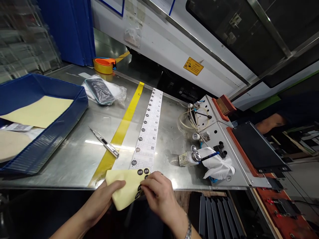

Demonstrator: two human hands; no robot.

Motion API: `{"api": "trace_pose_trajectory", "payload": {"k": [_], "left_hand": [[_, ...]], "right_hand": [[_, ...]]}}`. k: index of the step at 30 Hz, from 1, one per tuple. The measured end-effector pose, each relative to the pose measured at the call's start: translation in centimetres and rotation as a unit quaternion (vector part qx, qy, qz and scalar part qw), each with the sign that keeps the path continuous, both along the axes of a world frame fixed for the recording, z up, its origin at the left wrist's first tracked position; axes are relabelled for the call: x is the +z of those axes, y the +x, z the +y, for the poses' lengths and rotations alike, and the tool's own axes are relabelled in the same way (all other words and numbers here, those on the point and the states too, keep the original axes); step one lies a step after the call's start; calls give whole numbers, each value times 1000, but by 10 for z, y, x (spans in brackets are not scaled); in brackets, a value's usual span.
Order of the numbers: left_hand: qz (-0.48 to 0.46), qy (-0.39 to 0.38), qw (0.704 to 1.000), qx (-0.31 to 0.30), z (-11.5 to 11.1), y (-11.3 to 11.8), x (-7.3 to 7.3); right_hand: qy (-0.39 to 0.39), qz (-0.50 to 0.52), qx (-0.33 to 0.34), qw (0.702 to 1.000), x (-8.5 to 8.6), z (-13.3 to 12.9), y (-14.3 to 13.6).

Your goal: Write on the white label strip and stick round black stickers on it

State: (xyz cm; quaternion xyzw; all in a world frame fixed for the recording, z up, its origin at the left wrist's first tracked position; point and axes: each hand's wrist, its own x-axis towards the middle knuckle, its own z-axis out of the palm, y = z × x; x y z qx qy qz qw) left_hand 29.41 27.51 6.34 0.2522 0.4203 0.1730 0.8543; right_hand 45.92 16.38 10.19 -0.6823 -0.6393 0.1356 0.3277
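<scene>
In my left hand [101,199] is a pale yellow sticker sheet [119,189], with the thumb pressed on top of it. Several round black stickers [140,172] with white print sit along the sheet's right side. Thumb and forefinger of my right hand [160,196] are pinched at a round black sticker at that edge; the fingers partly hide it. Just beyond the sheet, a long row of overlapping white printed labels [147,139] runs away from me over the metal table. Most of these labels bear a round dark sticker at the left and a small square code at the right.
A utility knife [104,142] lies across yellow floor-style tape [127,116]. At left stands a blue bin [67,129] with yellow paper inside; behind are a plastic-wrapped item [99,89] and an orange tape dispenser [104,65]. A bottle [185,159], white cloth [216,164] and fixtures stand right.
</scene>
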Motion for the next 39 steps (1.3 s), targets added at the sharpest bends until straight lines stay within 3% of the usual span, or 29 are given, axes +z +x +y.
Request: {"api": "trace_pose_trajectory", "payload": {"k": [12, 15, 17, 20, 23, 26, 29, 34, 39], "left_hand": [[-13, 7, 1000, -10, 4, 0, -1], [-22, -25, 999, 0, 4, 0, -5], [-16, -14, 1000, -7, 3, -2, -10], [40, 92, 992, -72, -3, -8, -21], [96, 237, 959, -123, -16, -14, -31], [85, 354, 925, -109, -29, -16, -30], [87, 413, 898, -125, -33, -15, -26], [99, 429, 878, -189, -25, -14, -39], [118, 383, 900, -171, -20, -15, -47]], "right_hand": [[13, -49, 22, 998, 7, 1, -5], [21, 65, -6, 998, 15, 1, -1], [28, 172, -69, 982, 17, 7, 5], [-29, 327, -134, 935, 7, 26, 16], [-126, 421, -110, 892, -16, 53, 24], [-122, 406, -129, 897, -33, 80, 30], [-104, 376, -152, 908, -37, 98, 36], [-153, 336, -133, 920, -27, 100, 36], [-214, 259, -117, 934, -29, 93, 29]]}}
